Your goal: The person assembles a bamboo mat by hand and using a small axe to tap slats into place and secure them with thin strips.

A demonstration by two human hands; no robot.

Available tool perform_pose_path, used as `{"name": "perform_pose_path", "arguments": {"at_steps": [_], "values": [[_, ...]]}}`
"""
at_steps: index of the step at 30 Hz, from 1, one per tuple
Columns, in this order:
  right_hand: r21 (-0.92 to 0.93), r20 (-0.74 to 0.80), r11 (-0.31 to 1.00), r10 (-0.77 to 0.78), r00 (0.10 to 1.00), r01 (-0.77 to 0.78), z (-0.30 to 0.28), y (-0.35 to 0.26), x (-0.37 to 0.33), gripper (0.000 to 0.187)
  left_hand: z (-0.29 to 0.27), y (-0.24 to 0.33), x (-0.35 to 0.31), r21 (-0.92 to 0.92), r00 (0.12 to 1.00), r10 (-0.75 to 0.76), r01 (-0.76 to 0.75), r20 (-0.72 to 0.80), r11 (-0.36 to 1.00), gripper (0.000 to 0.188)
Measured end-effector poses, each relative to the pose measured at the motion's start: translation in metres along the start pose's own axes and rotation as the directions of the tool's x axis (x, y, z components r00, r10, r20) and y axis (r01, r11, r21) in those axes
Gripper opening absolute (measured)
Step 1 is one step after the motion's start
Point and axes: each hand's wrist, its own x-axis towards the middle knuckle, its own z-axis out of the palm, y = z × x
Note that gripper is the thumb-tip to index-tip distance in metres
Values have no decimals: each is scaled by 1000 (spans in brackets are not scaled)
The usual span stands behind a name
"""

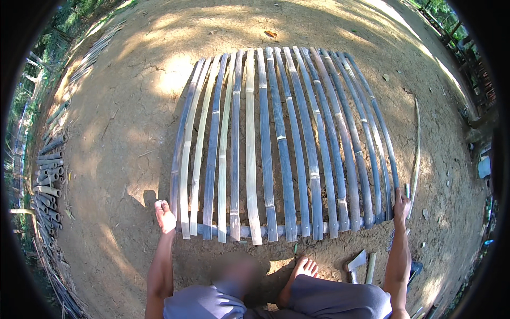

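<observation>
A panel of long split bamboo slats (252, 159) lies on the ground before me, grey and pale strips side by side with narrow gaps. Their near ends rest across a round grey crosspiece (244, 232). At the panel's near left corner is my left hand (166, 217), fingers curled beside the outermost slat; what they hold, if anything, cannot be made out. My right hand (402, 204) is closed around the near end of the outermost right slat (392, 165). A short greenish tube-like end (407, 190) shows just past its knuckles.
A broad-bladed metal tool (357, 261) and a short pale stick (371, 267) lie near my right knee. One long thin strip (417, 143) rests right of the panel. Cut bamboo tubes (50, 175) are piled at far left. My bare foot (305, 266) is close to the panel's near edge.
</observation>
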Motion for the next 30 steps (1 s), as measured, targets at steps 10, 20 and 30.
{"name": "perform_pose_path", "arguments": {"at_steps": [10,20,30], "values": [[41,-57,999,10,998,-7,-50,68,24,72,11,86,-23,-159,982,36,-7,186,987,35],[-72,120,981,190,974,-182,-31,82,68,72,88,86,-50,-181,991,67,-46,114,982,29],[-17,-1,982,187,982,-187,-30,145,66,65,92,71,-75,-349,986,-13,72,168,934,22]]}}
